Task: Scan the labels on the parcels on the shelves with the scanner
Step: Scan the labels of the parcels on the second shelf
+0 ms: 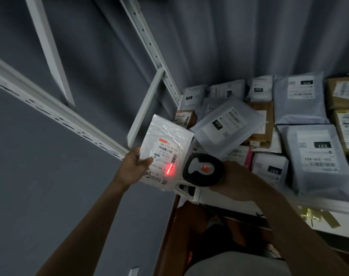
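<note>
1. Fingers point(146, 161) of the left hand point(132, 168) curl around the lower left edge of the white parcel point(165, 150): the thumb presses on the front beside the label point(167, 154) and the rest wrap behind, out of sight. Held this way, the printed face stays uncovered and turned towards the scanner.
2. Fingers of the right hand point(239, 180) close around the handle of the scanner point(203, 169); how they lie around it is hidden behind the hand and the scanner's head. The head sits just right of the white parcel, apart from it, aimed leftwards at its label.
3. A red beam line point(169, 168) falls on the lower right part of the label, over or right beside a small barcode, which looks like the reason for both the parcel's tilt and the scanner's angle. I judge that the scan of this parcel is in progress.
4. The white parcel is lifted clear of the shelf point(249, 209), to its left, in front of the white shelf frame point(143, 108).
5. To the right of the white parcel, many grey mailer bags point(227, 126) and brown boxes point(262, 120) lie on the shelf with labels facing up, probably so each can be read in turn.
</note>
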